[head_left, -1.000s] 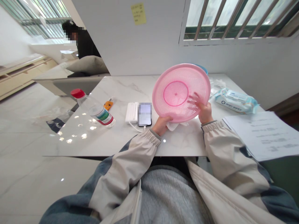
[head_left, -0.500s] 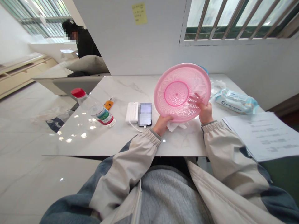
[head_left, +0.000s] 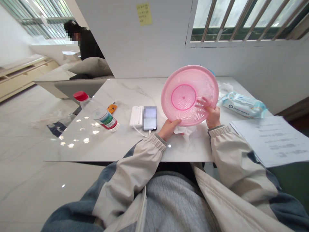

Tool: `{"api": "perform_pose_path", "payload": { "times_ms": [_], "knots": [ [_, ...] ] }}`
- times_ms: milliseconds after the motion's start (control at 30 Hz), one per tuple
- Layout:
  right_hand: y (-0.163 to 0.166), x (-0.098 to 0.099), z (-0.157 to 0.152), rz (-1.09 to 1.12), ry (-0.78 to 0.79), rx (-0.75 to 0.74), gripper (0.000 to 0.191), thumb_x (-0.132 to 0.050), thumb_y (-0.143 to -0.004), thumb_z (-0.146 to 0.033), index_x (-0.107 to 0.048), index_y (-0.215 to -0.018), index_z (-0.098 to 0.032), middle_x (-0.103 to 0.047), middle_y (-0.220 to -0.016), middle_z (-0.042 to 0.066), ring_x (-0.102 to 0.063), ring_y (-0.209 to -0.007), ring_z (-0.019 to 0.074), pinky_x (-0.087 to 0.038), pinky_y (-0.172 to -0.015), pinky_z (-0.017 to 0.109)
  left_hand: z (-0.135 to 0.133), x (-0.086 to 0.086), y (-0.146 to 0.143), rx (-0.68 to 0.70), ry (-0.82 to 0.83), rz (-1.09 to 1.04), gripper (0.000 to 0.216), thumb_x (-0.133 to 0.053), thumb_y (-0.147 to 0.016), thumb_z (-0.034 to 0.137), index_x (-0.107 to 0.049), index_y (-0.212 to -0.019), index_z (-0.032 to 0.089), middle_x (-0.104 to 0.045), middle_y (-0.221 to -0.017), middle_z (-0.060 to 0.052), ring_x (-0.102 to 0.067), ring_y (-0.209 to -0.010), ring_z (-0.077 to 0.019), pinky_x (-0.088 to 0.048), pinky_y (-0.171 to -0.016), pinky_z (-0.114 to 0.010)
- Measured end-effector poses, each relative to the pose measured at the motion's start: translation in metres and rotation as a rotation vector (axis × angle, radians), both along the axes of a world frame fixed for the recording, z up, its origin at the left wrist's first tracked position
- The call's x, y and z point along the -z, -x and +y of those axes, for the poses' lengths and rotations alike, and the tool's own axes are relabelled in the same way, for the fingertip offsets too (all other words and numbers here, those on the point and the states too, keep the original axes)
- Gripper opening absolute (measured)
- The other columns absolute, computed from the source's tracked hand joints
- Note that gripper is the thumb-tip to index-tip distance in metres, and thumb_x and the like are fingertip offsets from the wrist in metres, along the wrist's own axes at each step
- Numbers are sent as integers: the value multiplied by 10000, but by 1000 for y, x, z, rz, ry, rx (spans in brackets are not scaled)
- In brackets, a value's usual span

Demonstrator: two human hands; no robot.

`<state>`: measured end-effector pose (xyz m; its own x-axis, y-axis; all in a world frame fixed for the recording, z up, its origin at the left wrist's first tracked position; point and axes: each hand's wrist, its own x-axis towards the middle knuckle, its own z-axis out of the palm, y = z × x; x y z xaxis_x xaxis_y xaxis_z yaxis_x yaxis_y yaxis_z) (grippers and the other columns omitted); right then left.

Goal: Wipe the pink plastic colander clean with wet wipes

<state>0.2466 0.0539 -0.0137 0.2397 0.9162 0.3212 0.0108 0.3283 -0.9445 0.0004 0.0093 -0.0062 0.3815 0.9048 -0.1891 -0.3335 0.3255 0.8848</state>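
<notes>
A round pink mesh plastic basket (head_left: 190, 113) is held tilted above the table, its inside facing me. My left hand (head_left: 168, 129) is closed at its lower left rim, the thumb on the edge and the other fingers mostly hidden beneath. On the right side, my right hand (head_left: 212, 116) grips the rim, and its spread fingers show through the mesh from behind. A crumpled white wipe (head_left: 188, 130) hangs under the basket beside the left fingers; whether they hold it too is unclear.
Left of the basket are a phone (head_left: 150, 118) cabled to a white power bank (head_left: 136, 116), an orange trinket (head_left: 112, 108) and a red-capped bottle (head_left: 106, 120). A wipes pack (head_left: 243, 105) and papers (head_left: 272, 138) lie at right. Another person (head_left: 89, 45) sits far left.
The basket has shifted slightly right and turned a little. More of the white wipe shows below its rim, and the left thumb has moved slightly right.
</notes>
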Motion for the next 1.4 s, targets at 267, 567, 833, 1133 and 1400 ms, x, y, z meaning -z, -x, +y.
{"api": "perform_pose_path", "payload": {
  "times_ms": [267,567,833,1133,1400],
  "knots": [
    [3,-2,-1,29,-21,13,566,-689,-860,-500,-682,-1369,-253,-748,-1364,130,-763,-1183,398,-628,-1021,642,2,6,5,-51,-233,184,466,-811,-832,598,-708,-684,169,-587,-537,-29,-556,-539,-151,-460,-554,-307],
    [12,-13,-6,242,31,46,461,-743,-754,-298,-729,-1206,-212,-799,-1240,120,-808,-1039,364,-646,-990,602,-6,-13,7,-190,-409,291,766,-823,-779,679,-276,-520,209,-237,-567,45,-228,-561,-80,-154,-542,-300],
    [11,-9,-1,272,26,24,439,-805,-757,-308,-742,-1178,-202,-824,-1144,87,-823,-958,285,-692,-883,478,-5,-12,8,-292,-482,277,668,-840,-767,643,-388,-550,202,-303,-576,48,-271,-577,-92,-212,-557,-290],
    [14,-10,-3,267,79,29,502,-763,-708,-220,-739,-1209,-183,-821,-1170,96,-819,-997,290,-674,-948,479,-1,-6,6,-387,-442,109,367,-917,-741,496,-740,-739,175,-665,-703,-9,-557,-647,-136,-451,-624,-283],
    [17,-12,-5,262,149,37,561,-783,-652,-194,-732,-1211,-168,-825,-1146,103,-815,-999,287,-660,-991,477,4,-4,4,-422,-382,-7,352,-941,-728,429,-765,-891,171,-766,-862,-35,-682,-791,-165,-550,-778,-300]
  ]
}}
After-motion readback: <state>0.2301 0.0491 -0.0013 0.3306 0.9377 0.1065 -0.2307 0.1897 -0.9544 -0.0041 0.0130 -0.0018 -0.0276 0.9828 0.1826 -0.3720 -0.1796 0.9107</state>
